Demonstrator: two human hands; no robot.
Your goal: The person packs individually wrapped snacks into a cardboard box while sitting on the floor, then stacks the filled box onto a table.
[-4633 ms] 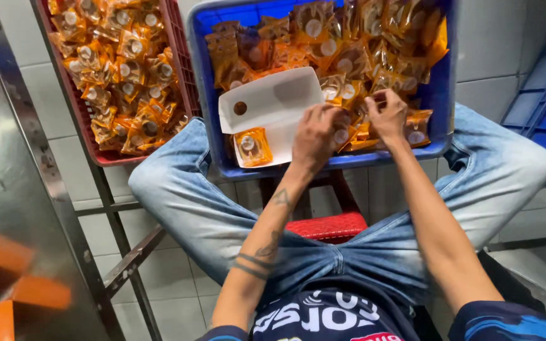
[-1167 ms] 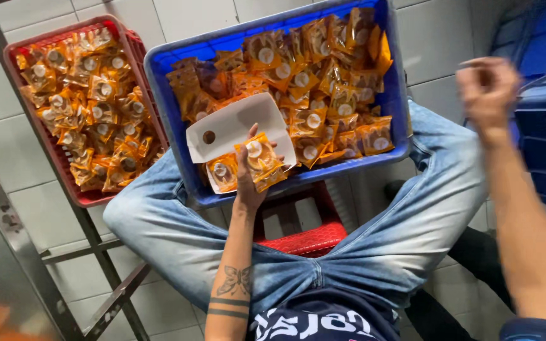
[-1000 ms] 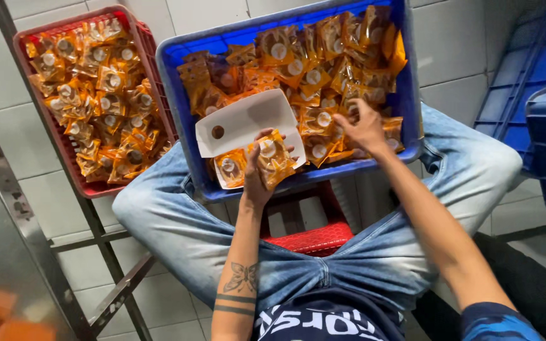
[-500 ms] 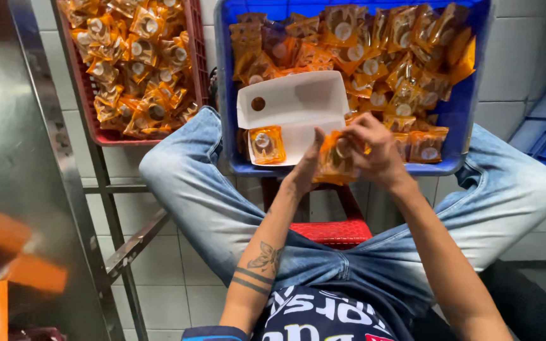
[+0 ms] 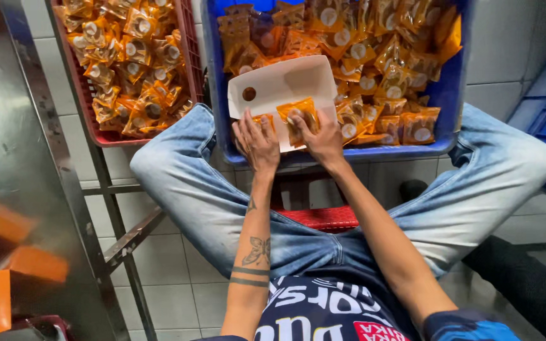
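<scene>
Both hands press orange packets into the white box, each grip seemingly loosely spread.

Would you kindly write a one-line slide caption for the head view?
Seated person's left hand and right hand press orange packets into a white tray atop a blue crate.

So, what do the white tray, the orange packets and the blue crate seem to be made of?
White tray: probably thin paperboard, matte, with folded walls and a punched round hole.
Orange packets: glossy plastic film, judging by the crinkles and highlights; both hands, left and right, press on them.
Blue crate: apparently rigid moulded plastic, smooth with a slight sheen.
</scene>
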